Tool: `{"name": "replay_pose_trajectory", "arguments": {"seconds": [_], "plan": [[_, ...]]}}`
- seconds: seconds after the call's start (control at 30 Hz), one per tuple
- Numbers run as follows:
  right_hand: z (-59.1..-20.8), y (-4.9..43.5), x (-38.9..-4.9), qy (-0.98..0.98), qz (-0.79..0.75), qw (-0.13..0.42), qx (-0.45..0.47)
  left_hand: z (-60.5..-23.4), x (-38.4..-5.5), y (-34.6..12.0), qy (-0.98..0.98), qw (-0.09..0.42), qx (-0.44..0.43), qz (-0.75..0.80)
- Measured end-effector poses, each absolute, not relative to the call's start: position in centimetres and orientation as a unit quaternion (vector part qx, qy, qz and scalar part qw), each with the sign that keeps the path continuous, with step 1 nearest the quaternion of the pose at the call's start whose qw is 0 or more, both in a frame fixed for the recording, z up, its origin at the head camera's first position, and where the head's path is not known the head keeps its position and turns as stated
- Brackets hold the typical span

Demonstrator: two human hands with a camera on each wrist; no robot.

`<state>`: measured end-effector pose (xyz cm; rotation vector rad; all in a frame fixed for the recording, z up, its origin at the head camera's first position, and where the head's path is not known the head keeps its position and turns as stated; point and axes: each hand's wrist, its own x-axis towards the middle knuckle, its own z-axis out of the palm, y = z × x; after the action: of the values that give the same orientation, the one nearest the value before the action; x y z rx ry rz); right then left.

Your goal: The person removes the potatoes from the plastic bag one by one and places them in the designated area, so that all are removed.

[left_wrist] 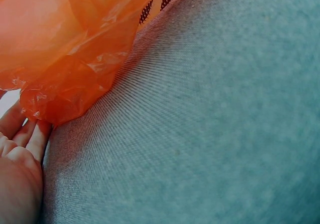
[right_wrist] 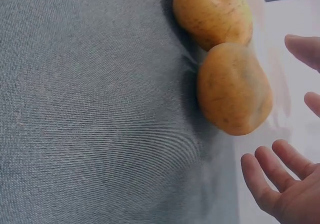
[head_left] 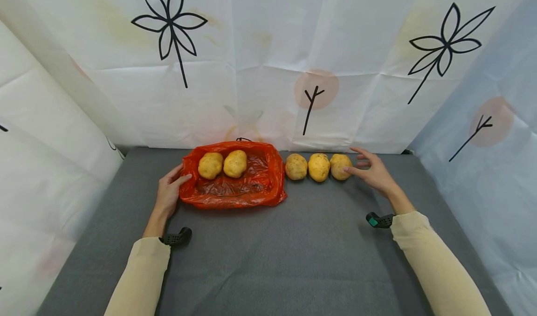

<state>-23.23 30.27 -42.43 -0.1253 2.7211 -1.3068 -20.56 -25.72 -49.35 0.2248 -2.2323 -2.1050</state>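
Observation:
A red plastic bag (head_left: 235,200), mouth spread wide and facing up, lies left of centre in the head view. Two potatoes (head_left: 235,163) sit side by side in its back left part. My left hand (head_left: 168,192) holds the bag's left edge, thumb on the rim; the left wrist view shows its fingers against the crinkled orange-red plastic (left_wrist: 75,68). Three potatoes (head_left: 319,167) stand in a row right of the bag. Beside the rightmost potato (right_wrist: 234,88) my right hand (head_left: 377,174) is spread, thumb and fingers apart, holding nothing.
Grey cloth (head_left: 277,260) covers the table. Behind it hangs a white curtain (head_left: 260,41) printed with leaves and twigs, with more white fabric at both sides. Each wrist wears a dark strap-on device (head_left: 379,220).

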Motion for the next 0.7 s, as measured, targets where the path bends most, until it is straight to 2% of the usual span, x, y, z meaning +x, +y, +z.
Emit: {"name": "replay_pose_trajectory", "arguments": {"seconds": [0.7], "plan": [[-38.5,27.1,-21.1,0.886,-0.44,-0.012,-0.147,-49.4,-20.6,-25.9,-0.728,0.027,0.072,-0.681]]}}
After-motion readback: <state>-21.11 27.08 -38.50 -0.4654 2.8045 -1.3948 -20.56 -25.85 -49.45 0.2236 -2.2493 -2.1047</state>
